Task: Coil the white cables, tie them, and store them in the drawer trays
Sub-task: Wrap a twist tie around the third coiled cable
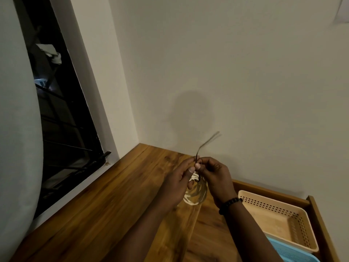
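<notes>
I'm pinching the dark tie with both my left hand and right hand, cinching it snugly around the coiled white cable without loosening loops.

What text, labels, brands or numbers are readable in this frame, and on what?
None: no legible text anywhere in the head view.
Beige perforated tray: no label or brand shows.
Blue tray: only a corner is in view, no markings.
White cable coil and dark tie, held by the left hand and right hand: no print visible.
Beaded bracelet: plain beads.
Wall paper, top right: blurred, nothing readable.
</notes>
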